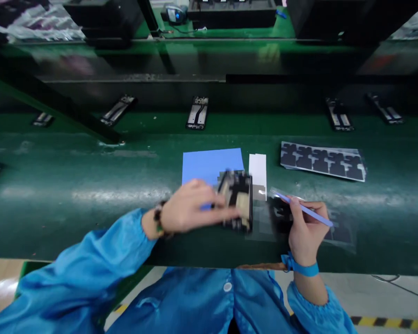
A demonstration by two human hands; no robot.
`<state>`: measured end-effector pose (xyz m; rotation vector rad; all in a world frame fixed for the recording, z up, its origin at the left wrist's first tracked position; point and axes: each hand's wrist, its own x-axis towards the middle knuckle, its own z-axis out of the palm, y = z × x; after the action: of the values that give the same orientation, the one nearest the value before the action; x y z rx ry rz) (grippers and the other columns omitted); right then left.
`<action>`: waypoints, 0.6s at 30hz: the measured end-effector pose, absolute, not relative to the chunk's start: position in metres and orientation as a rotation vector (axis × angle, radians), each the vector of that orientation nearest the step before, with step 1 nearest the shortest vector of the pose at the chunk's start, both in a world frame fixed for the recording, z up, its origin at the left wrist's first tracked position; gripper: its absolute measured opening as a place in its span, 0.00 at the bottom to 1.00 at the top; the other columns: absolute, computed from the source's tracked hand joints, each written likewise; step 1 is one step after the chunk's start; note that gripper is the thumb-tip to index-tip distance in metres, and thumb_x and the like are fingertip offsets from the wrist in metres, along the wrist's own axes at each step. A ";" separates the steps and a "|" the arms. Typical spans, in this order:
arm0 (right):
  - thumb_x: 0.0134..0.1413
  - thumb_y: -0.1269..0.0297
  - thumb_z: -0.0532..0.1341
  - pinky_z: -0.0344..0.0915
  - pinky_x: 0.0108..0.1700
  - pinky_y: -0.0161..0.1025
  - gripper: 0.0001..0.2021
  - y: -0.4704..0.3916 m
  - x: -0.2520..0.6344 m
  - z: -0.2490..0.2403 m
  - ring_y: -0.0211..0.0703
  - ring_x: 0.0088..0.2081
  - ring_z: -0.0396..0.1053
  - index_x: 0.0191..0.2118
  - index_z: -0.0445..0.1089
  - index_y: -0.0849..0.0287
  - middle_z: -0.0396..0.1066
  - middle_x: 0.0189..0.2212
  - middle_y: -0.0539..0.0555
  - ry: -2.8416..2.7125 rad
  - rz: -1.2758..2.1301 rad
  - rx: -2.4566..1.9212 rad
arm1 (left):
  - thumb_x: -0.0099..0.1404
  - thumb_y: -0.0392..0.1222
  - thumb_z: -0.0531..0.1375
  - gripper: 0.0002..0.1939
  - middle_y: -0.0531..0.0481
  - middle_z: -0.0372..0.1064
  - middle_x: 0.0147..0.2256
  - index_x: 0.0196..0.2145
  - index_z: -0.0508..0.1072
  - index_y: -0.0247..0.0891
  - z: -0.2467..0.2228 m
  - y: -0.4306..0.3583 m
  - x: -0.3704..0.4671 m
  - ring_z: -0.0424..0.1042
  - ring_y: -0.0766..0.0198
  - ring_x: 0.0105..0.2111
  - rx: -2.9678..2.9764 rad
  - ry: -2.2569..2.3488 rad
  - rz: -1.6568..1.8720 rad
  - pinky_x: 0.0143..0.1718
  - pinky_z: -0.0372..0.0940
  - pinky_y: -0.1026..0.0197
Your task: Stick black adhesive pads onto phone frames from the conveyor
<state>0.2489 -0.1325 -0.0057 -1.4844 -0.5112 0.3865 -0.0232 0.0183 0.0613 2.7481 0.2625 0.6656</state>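
Observation:
My left hand (pixel 195 206) is smeared by motion, its fingers reaching across a phone frame (pixel 243 204) with dark and beige parts. It appears to grip the frame by its left side; the thumb is hidden. Under them lies a blue sheet (pixel 209 162), beside a white strip (pixel 257 167). My right hand (pixel 306 227) pinches slim lilac tweezers (pixel 311 213), pointed up and left. Their tip is at the edge of a clear film (pixel 277 191). Below the tip is a blurred dark die-cut sticker (pixel 281 213), close to a clear sheet (pixel 341 232) with dark pieces.
A stack of dark sticker sheets (pixel 322 160) lies at the right. Along the back are several phone frames, one in the middle (pixel 197 112). A green post (pixel 73 116) slants down at the left. Above stands a shelf (pixel 209 46) with black trays (pixel 233 16).

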 end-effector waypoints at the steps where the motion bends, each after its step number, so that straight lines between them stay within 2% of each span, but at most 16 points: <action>1: 0.53 0.56 0.76 0.76 0.50 0.48 0.17 -0.133 0.249 -0.007 0.46 0.39 0.81 0.35 0.68 0.55 0.79 0.34 0.50 -0.517 0.407 -1.487 | 0.75 0.35 0.57 0.25 0.50 0.80 0.47 0.65 0.73 0.57 0.060 0.045 -0.012 0.77 0.57 0.46 2.745 0.330 0.654 0.49 0.70 0.51; 3: 0.53 0.56 0.76 0.75 0.50 0.48 0.17 -0.134 0.250 -0.010 0.46 0.39 0.81 0.35 0.68 0.55 0.78 0.34 0.50 -0.530 0.432 -1.485 | 0.75 0.34 0.53 0.26 0.48 0.76 0.54 0.62 0.75 0.58 0.050 0.100 0.018 0.74 0.55 0.53 2.683 0.634 0.724 0.55 0.68 0.47; 6: 0.52 0.56 0.76 0.75 0.51 0.47 0.17 -0.135 0.252 -0.014 0.44 0.40 0.80 0.35 0.68 0.55 0.77 0.33 0.49 -0.545 0.434 -1.465 | 0.75 0.33 0.50 0.27 0.44 0.67 0.64 0.66 0.72 0.46 0.026 0.169 0.062 0.68 0.54 0.61 2.584 0.867 0.625 0.63 0.65 0.47; 8: 0.53 0.56 0.76 0.74 0.51 0.48 0.17 -0.136 0.252 -0.014 0.45 0.40 0.80 0.35 0.68 0.55 0.77 0.34 0.49 -0.560 0.445 -1.461 | 0.71 0.31 0.51 0.29 0.40 0.64 0.68 0.67 0.71 0.37 0.012 0.199 0.081 0.66 0.50 0.64 2.580 0.914 0.537 0.67 0.61 0.45; 10: 0.54 0.55 0.75 0.75 0.52 0.49 0.16 -0.136 0.251 -0.012 0.45 0.41 0.80 0.35 0.68 0.55 0.78 0.34 0.50 -0.576 0.462 -1.468 | 0.68 0.31 0.53 0.31 0.41 0.61 0.70 0.67 0.71 0.37 0.002 0.219 0.088 0.62 0.48 0.67 2.597 0.953 0.422 0.70 0.56 0.43; 12: 0.54 0.55 0.75 0.75 0.52 0.49 0.16 -0.137 0.251 -0.009 0.46 0.41 0.80 0.35 0.68 0.55 0.78 0.34 0.51 -0.587 0.472 -1.477 | 0.68 0.35 0.56 0.30 0.44 0.58 0.72 0.67 0.72 0.40 -0.002 0.233 0.087 0.58 0.47 0.69 2.581 1.020 0.372 0.73 0.50 0.43; 15: 0.54 0.54 0.75 0.75 0.50 0.48 0.17 -0.137 0.250 -0.008 0.46 0.41 0.80 0.35 0.68 0.55 0.78 0.35 0.51 -0.596 0.479 -1.486 | 0.70 0.46 0.59 0.29 0.42 0.55 0.73 0.67 0.71 0.42 -0.004 0.251 0.081 0.55 0.44 0.70 2.440 1.290 0.427 0.72 0.47 0.42; 18: 0.54 0.54 0.75 0.74 0.49 0.47 0.17 -0.137 0.250 -0.009 0.45 0.40 0.79 0.35 0.68 0.56 0.78 0.34 0.50 -0.594 0.486 -1.500 | 0.67 0.56 0.62 0.38 0.36 0.55 0.71 0.70 0.65 0.38 -0.002 0.264 0.078 0.52 0.38 0.69 2.306 1.595 0.480 0.70 0.46 0.36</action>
<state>0.2503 -0.1368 -0.0087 -1.5004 -0.5936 0.4864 0.0778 0.2636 -0.0024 2.3056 1.5947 0.4798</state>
